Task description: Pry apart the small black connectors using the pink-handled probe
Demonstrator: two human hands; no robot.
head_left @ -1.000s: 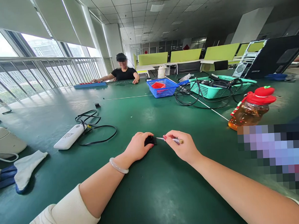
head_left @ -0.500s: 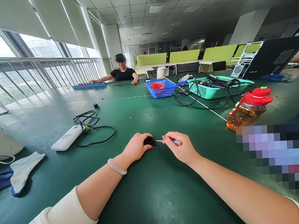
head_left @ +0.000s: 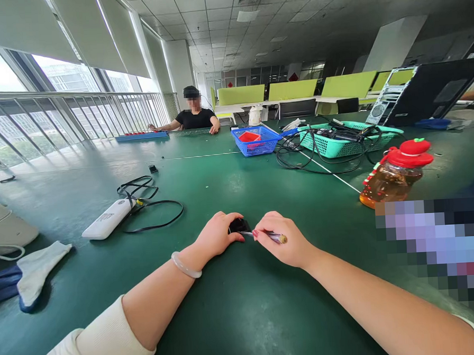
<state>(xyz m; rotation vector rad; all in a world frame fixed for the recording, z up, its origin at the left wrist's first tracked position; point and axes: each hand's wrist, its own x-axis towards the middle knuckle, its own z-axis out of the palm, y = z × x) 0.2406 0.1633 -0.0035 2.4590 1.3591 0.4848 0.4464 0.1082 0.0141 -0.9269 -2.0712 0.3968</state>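
The fingertips of the right hand (head_left: pixel 284 241) are pinching together on a slim tool (head_left: pixel 277 238), whose handle is pointing rightward and whose thin shaft is reaching left from them. The thumb and forefinger of the left hand (head_left: pixel 218 234) are clasping a small black piece (head_left: pixel 239 225) between them, the thumb on its near side, the forefinger on its far side. That piece is lying just left of the right fingertips, low over the green table (head_left: pixel 247 309). The shaft is crossing the piece's near edge; whether the tip is pressing on it, I cannot tell.

Left of the left fingers, a white oblong device (head_left: pixel 110 220) is resting near a looping black cord (head_left: pixel 160 225). Farther left and nearer the body, a blue and white glove (head_left: pixel 45 272) is lying flat, with a beige object (head_left: pixel 9 226) sitting behind it.

Well to the right of the right fingers, a bottle (head_left: pixel 396 182) with a red lid is standing. Beyond both hands, a blue basket (head_left: pixel 257 148) is holding a red container (head_left: pixel 249 137), and to its right a green basket (head_left: pixel 337 150) is spilling black cables (head_left: pixel 295 164) onto the table. Farthest off, a person (head_left: pixel 196 117) is sitting across from the fingers, beside a long blue tray (head_left: pixel 141 137).
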